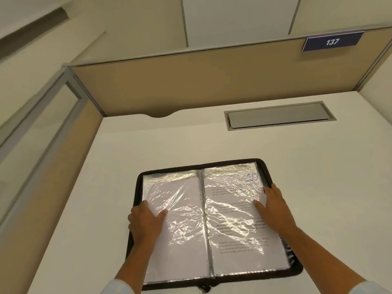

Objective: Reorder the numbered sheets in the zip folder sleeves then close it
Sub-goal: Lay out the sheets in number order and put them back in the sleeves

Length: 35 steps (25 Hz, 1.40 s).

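– Plastic under both hands, then? What is the left hand (146, 223) doing?
– It grips the outer edge of the left-hand crinkled clear plastic sleeve (180, 230), with the thumb flat on top and the fingers curled down over the edge. A blank white sheet shows through it.
– And the right hand (273, 206)?
– Its thumb presses on the right-hand clear plastic sleeve (239, 240) and the fingers lie fairly straight along its outer edge. Whether they hook under it, I can't tell. That sleeve holds a printed sheet with a blue handwritten number (252, 177) in its top corner, too glared to read.
– Where is the folder itself?
– The dark fabric zip folder (294, 266) lies open flat on the white desk (148, 145) right in front of the person, its ringed spine (204, 209) between the two hands. Behind it a grey metal cable hatch (277, 115) is set into the desk. Past that stands a beige partition (191, 81) with a blue plate (332, 41) reading 137.
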Motion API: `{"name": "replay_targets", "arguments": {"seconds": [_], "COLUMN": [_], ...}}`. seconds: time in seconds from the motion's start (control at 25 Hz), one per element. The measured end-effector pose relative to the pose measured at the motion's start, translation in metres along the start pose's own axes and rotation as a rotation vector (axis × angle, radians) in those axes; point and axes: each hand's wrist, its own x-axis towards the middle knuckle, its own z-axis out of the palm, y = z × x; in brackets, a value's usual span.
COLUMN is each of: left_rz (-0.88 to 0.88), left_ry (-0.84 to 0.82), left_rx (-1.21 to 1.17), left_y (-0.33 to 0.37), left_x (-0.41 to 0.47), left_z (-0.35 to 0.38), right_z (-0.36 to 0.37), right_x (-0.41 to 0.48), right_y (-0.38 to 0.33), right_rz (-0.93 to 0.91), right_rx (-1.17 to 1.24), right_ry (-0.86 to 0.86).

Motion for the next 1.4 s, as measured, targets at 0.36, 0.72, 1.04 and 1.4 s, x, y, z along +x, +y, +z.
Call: {"name": "replay_targets", "arguments": {"seconds": [0.36,0.72,1.04,1.4], "left_rz": [-0.091,-0.082,0.114,0.014], "left_ry": [0.004,-0.521,-0.385,-0.272], "left_rx": [-0.289,-0.935,-0.674,-0.545], "left_y": [-0.028,-0.026,-0.06,-0.058], "left_x": [0.004,-0.025,-0.009,-0.013], "left_z": [-0.022,-0.077,-0.052,-0.039], "right_z": [0.063,0.101,0.086,0.021], "right_x": [-0.078,-0.126,-0.107,-0.113], "right_y": [-0.108,-0.247,-0.247,-0.195], "right_rz": [-0.288,-0.314,-0.134,0.084], "right_rx": [-0.198,0.218,0.346,0.721], "right_ry": [-0.037,-0.301,-0.19,-0.087]}}
